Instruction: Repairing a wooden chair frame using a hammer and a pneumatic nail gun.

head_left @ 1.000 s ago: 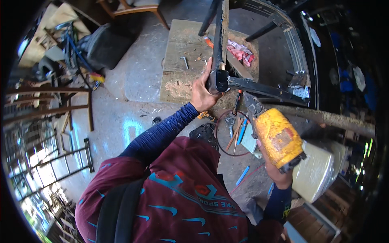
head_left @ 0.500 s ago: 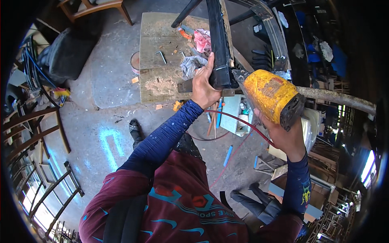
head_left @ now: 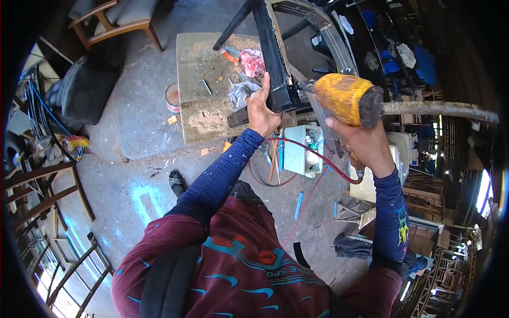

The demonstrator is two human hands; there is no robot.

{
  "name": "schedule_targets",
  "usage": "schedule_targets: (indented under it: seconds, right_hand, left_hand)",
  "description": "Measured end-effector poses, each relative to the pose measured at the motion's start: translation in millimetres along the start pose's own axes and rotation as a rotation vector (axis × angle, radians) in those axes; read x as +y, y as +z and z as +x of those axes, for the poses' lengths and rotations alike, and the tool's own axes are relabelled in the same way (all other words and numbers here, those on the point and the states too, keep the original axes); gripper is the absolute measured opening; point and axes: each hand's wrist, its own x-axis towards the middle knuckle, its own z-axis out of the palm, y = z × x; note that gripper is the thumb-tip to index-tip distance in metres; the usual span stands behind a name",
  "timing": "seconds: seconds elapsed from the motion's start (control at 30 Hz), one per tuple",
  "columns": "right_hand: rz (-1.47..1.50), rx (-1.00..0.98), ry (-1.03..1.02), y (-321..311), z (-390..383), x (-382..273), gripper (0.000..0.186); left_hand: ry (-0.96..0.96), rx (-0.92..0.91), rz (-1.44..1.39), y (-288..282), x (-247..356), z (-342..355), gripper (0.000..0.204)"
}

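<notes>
Hands are working apart: we are gripping the black square post near its lower end with our left hand, above the wooden board, while our right hand is clamping the yellow nail gun against that post end. We are judging the gun could kick or fire toward the nearby left fingers. Post is looking dark, painted, slanting upward.

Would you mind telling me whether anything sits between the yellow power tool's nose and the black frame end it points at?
Nothing visible does. The right hand holds the yellow power tool against the black frame, which the left hand grips.
</notes>
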Motion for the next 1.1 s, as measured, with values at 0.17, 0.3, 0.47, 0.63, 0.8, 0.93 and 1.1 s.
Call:
schedule_targets:
  seconds: [0.17,0.3,0.47,0.63,0.8,0.93,1.1]
  right_hand:
    - [0.063,-0.054,0.14,-3,3,-15,0.05]
    - [0.03,-0.007,0.074,4,22,-2,0.046]
    - [-0.037,-0.071,-0.036,-4,52,-8,0.041]
    - [-0.151,-0.201,0.047,-7,78,-21,0.047]
    - [-0.183,-0.198,-0.026,-7,85,-33,0.047]
    - [-0.272,-0.202,-0.013,-5,88,-45,0.047]
    - [-0.327,-0.353,0.205,-12,104,-58,0.044]
  left_hand:
    - [0.051,0.014,0.026,-4,-4,0,0.093]
    - [0.083,0.016,0.013,-4,-5,0,0.094]
    - [0.008,-0.014,0.005,-6,-3,-2,0.092]
    - [0.081,0.045,0.03,-1,-5,1,0.093]
    - [0.064,0.019,0.056,-2,-12,-1,0.097]
    - [0.054,0.01,0.033,-3,-10,-1,0.097]
    - [0.09,0.026,0.043,-2,-8,-1,0.098]
